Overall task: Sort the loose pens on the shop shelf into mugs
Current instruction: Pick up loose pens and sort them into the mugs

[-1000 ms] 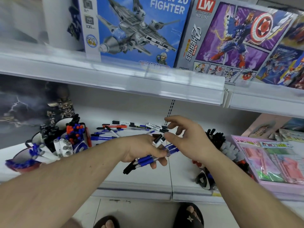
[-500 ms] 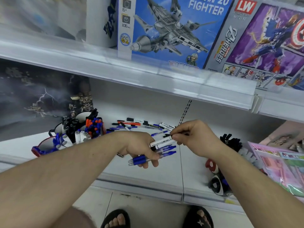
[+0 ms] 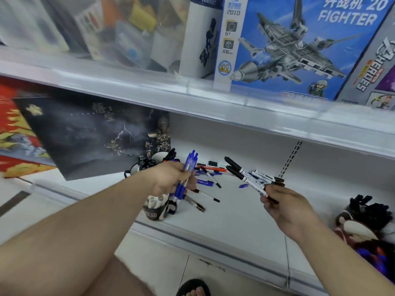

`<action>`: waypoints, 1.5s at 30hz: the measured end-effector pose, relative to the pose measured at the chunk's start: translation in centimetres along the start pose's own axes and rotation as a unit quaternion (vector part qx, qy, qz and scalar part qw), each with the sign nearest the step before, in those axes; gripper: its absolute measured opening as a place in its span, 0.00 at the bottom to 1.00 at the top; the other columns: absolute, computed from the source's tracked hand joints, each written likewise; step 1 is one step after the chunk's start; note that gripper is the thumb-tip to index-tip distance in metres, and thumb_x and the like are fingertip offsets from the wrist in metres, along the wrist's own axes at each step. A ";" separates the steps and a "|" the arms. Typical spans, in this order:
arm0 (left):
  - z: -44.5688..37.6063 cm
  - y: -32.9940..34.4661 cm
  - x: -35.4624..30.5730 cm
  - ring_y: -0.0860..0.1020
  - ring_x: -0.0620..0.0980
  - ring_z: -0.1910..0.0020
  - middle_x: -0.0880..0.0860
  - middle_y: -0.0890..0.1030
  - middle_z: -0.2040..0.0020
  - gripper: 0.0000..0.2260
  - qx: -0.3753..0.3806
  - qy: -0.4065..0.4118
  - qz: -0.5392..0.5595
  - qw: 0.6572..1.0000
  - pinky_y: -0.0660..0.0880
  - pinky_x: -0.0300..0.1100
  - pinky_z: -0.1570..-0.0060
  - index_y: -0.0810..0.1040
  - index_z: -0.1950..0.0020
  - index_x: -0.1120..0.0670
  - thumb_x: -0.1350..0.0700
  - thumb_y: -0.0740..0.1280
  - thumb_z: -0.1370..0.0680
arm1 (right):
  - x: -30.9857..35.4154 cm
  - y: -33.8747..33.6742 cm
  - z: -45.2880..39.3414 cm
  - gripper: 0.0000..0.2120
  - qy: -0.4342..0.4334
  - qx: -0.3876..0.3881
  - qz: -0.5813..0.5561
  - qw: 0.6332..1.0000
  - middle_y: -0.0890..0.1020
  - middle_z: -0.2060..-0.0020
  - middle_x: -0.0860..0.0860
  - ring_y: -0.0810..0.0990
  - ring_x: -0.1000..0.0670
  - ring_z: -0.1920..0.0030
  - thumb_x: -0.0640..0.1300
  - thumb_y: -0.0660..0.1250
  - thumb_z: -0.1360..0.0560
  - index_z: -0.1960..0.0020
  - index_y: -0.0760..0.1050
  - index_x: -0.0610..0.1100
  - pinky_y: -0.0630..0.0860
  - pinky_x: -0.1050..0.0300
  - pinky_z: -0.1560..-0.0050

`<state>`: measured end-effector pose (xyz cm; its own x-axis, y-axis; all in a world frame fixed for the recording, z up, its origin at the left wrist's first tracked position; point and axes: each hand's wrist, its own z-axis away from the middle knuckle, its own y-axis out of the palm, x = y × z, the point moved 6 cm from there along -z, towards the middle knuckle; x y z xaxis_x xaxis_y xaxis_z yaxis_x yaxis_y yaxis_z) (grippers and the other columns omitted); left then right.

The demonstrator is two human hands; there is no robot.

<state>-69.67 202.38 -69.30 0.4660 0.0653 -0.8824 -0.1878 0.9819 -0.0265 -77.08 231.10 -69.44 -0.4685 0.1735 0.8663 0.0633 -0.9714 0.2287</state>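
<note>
Our left hand (image 3: 171, 180) grips upright blue plastic pens (image 3: 188, 171), seemingly just above a white-and-black ceramic mug (image 3: 157, 209); our right hand (image 3: 284, 205) pinches white black-capped markers (image 3: 248, 178) slanting up-left.

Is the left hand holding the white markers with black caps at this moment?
No, the left hand grips blue pens; the right hand holds the white markers.
</note>
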 end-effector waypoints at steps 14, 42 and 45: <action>4.5 -16.0 3.8 0.79 0.53 0.62 0.55 0.82 0.63 0.03 -0.393 0.148 0.071 0.905 0.76 0.40 0.65 0.77 0.55 0.59 0.64 0.67 0.21 | -4.6 7.9 -1.0 0.03 0.080 0.054 0.002 0.995 0.80 0.57 0.42 0.80 0.47 0.59 0.33 0.65 0.21 0.50 0.78 0.35 0.78 0.65 0.72; -1.5 -19.1 10.9 0.73 0.53 0.33 0.50 0.71 0.28 0.20 -0.446 0.063 -0.349 0.822 0.71 0.47 0.36 0.70 0.27 0.46 0.55 0.62 0.19 | -7.0 7.9 -3.7 0.03 0.094 0.044 0.017 0.994 0.81 0.58 0.43 0.81 0.46 0.60 0.34 0.67 0.22 0.49 0.78 0.36 0.79 0.64 0.69; -1.8 -18.1 10.5 0.71 0.54 0.30 0.48 0.68 0.25 0.20 -0.404 0.079 -0.502 0.761 0.67 0.49 0.34 0.67 0.25 0.46 0.51 0.58 0.18 | -7.1 8.2 -3.4 0.03 0.094 0.046 0.016 0.994 0.81 0.59 0.42 0.81 0.46 0.61 0.34 0.66 0.22 0.50 0.78 0.36 0.80 0.64 0.70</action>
<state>-62.95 184.99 -78.99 0.6271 -0.7301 -0.2714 -0.3057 0.0897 -0.9479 -76.21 221.32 -75.20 -0.6216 0.1017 0.7767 0.1559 -0.9556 0.2499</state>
